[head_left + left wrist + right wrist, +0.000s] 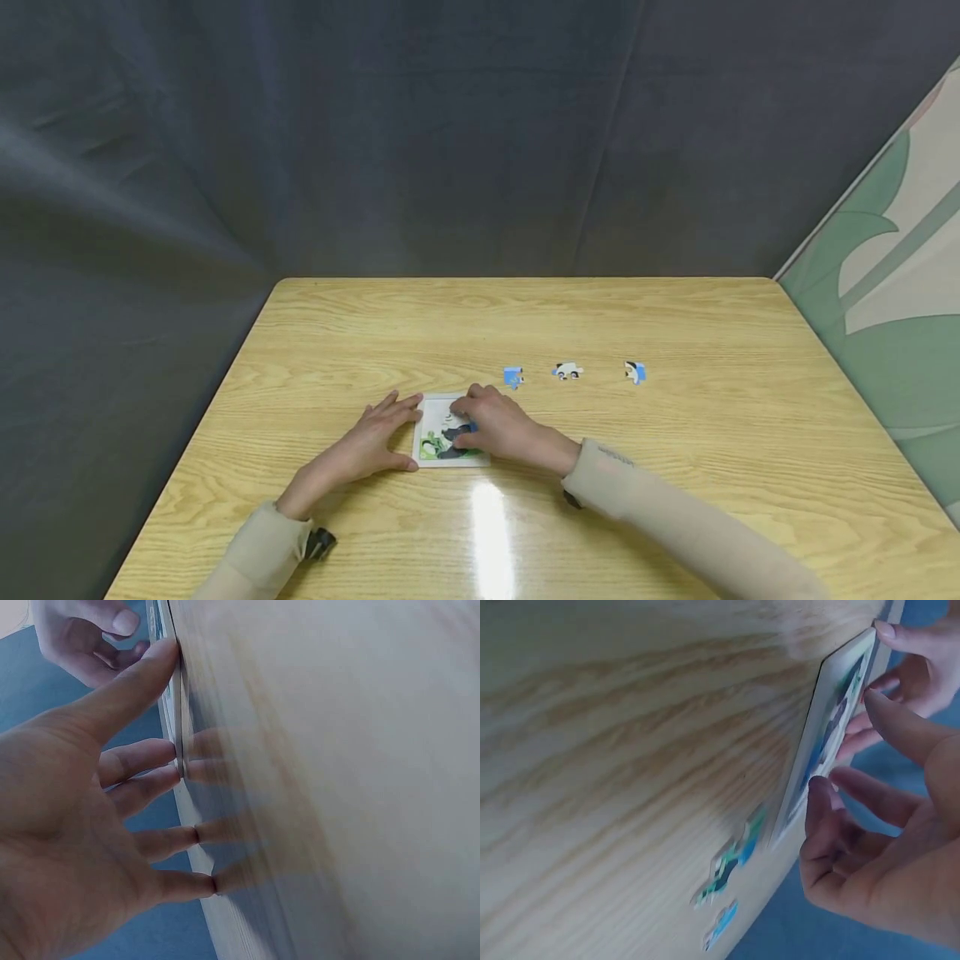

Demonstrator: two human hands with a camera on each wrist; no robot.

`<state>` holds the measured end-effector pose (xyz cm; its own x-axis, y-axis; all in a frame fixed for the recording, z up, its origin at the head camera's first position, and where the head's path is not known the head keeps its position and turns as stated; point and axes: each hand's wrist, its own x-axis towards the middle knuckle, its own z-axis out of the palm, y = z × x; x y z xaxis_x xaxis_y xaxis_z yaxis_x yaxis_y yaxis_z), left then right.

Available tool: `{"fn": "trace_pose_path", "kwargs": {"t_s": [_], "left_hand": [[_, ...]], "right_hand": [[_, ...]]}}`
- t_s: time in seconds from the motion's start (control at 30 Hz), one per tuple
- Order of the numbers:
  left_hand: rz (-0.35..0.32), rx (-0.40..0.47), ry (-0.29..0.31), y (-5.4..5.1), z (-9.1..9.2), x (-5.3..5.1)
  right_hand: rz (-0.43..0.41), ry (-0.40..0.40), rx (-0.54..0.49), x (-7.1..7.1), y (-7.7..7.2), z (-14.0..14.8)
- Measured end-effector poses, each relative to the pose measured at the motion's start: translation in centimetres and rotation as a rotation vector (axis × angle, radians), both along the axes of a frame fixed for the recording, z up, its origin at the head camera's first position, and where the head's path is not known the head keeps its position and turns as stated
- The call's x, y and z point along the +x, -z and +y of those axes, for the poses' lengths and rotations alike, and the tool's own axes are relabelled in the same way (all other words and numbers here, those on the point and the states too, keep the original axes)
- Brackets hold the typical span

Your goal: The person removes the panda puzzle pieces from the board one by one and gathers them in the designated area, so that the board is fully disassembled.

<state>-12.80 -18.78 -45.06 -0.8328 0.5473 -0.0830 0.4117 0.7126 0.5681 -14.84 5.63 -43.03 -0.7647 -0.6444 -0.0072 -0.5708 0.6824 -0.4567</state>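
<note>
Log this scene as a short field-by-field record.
Surface: wood-grain table
Tray: white-framed puzzle tray, partly filled with pieces
Left hand: touching the tray's left edge
Right hand: over the tray's right side
Loose pieces: blue, panda-face, blue-and-white, beyond the tray to the right
Backdrop: dark curtain

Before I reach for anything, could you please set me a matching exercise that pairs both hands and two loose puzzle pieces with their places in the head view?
Column one
1. Left hand
2. Right hand
3. Mostly blue piece
4. Piece with two dark eye patches

Column two
A. In the middle of the row of three loose pieces
B. Over the right part of the white frame
C. At the left end of that row
D. At the left edge of the white frame

Pairs: 1-D, 2-B, 3-C, 4-A
</note>
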Motion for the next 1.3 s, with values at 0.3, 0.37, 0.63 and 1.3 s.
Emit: {"fn": "trace_pose_path", "kwargs": {"t_s": [0.3, 0.37, 0.63, 1.3], "left_hand": [[-0.005, 0.009, 0.001, 0.03, 0.10, -0.02], [-0.003, 0.007, 0.002, 0.02, 0.08, -0.03], [0.005, 0.014, 0.005, 0.02, 0.10, -0.11], [0.011, -0.001, -0.005, 0.12, 0.14, -0.17]], "right_hand": [[0.011, 0.054, 0.095, -0.04, 0.50, -0.72], [0.006, 0.060, 0.085, -0.04, 0.57, -0.75], [-0.065, 0.052, -0.009, -0.56, 0.67, -0.85], [0.040, 0.032, -0.024, -0.26, 0.57, -1.01]]}}
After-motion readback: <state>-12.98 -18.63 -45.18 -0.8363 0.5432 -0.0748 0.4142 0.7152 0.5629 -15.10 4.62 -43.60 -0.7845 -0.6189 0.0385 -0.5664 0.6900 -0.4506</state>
